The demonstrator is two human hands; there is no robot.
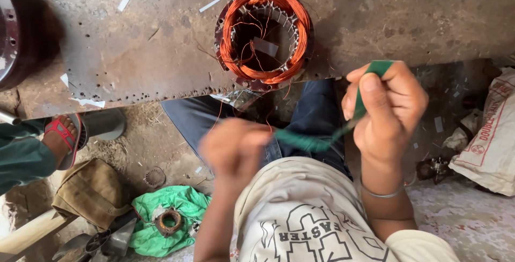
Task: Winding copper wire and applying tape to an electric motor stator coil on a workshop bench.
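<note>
Rusty workbench, upper frame | wound stator at edge, top centre | right hand pinching green strip; left hand blurred, seemingly gripping its end | risk: tugging may tear strip, loose copper leads could snag.

Cream short-sleeved shirt with dark printed lettering, blue jeans, thin silver bangle on the right wrist

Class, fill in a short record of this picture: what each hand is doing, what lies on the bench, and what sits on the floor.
Right hand: pinches a green strip
Left hand: blurred, at the strip's lower end
Bench: rusty metal plate bearing a motor stator wound with copper wire
Floor: green bag, tan pouch, white sack
Other person: sandalled foot
</note>
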